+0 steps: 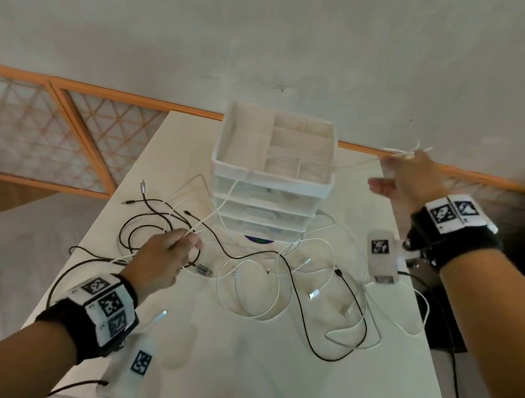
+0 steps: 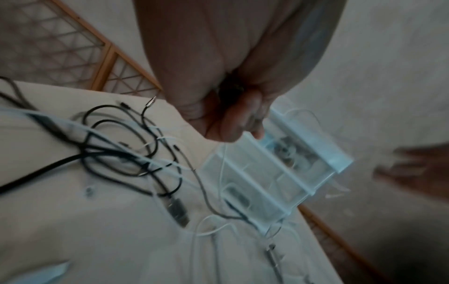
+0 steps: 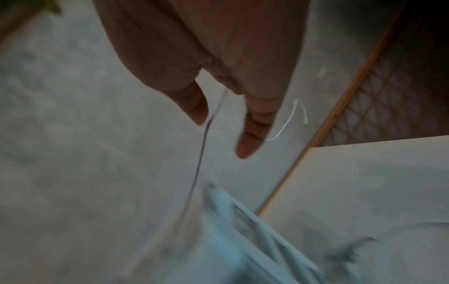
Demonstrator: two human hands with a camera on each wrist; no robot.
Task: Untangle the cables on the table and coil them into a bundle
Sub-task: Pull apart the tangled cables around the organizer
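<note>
Cables (image 1: 280, 277), white and black, lie looped over one another on the white tabletop (image 1: 243, 368) between and below the two hands, still a loose tangle with no coil formed. One white cable (image 1: 353, 165) is drawn out from the heap: it runs from the left hand (image 1: 164, 257) up across the top tray of the white drawer organiser (image 1: 272, 168) to the right hand (image 1: 409, 175).

The left hand pinches the white strands between thumb and fingertips, just above the black loops, most likely to anchor that end so the pull does not drag the whole heap along. The left wrist view shows its fingers curled tight, with the black cables (image 2: 116, 153) spread just beneath it.

The right hand is raised well above the tabletop, beyond the organiser's far corner, and holds the cable's other end up by its fingers; the free tip (image 3: 289, 123) curls out past them while the thumb stands away from the strand. Its lift seems meant to put the cable under tension, so it slides free of the others and shows where it still crosses them.

Because the stretched run rests on the organiser's rim, it could snag there or tip the unit if pulled harder.

Two small white pouches with black square markers lie on the tabletop, one (image 1: 381, 257) below the right hand, one (image 1: 133, 365) near the left wrist.
</note>
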